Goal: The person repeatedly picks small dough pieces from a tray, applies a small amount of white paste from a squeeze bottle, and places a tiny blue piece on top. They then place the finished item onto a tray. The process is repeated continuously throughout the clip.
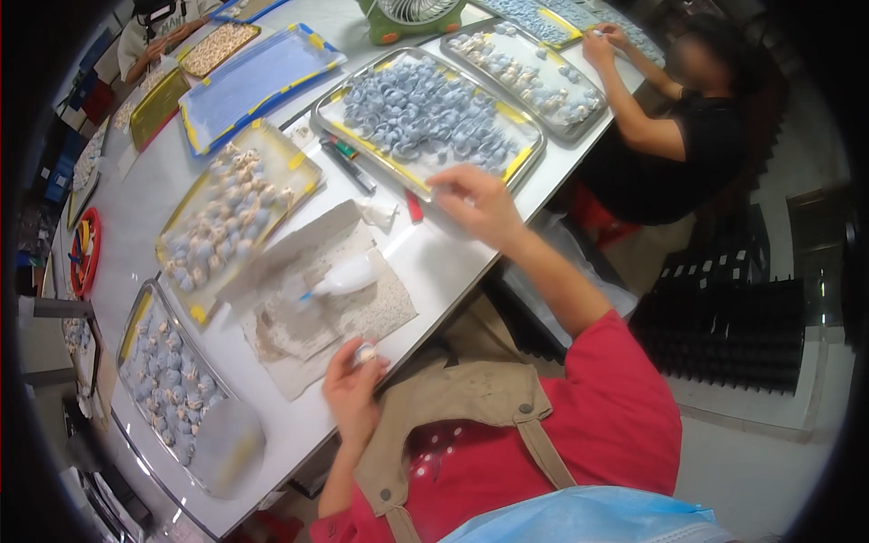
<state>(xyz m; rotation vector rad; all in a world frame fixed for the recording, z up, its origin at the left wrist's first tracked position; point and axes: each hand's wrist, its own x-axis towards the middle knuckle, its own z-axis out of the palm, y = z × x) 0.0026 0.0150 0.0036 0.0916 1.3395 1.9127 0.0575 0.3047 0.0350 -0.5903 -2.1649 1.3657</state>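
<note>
My left hand (351, 389), near the table's front edge, pinches a small cream-and-blue piece (365, 354) between thumb and fingers. My right hand (478, 206) reaches over the near rim of a metal tray (529, 172) heaped with small blue-grey curved pieces (416, 109). Its fingers are bent together, and what they hold, if anything, is too small to make out. Between my hands, a white squeeze bottle (348, 274) with a blue tip lies on a stained cardboard sheet (385, 312).
Trays of joined cream-and-blue pieces (217, 222) (172, 385) lie left. Behind are an empty-looking blue tray (258, 81) and a green fan (412, 18). Pens (348, 167) and a red strip (414, 206) lie by the metal tray. A co-worker (697, 118) works at right, another person (158, 41) far left.
</note>
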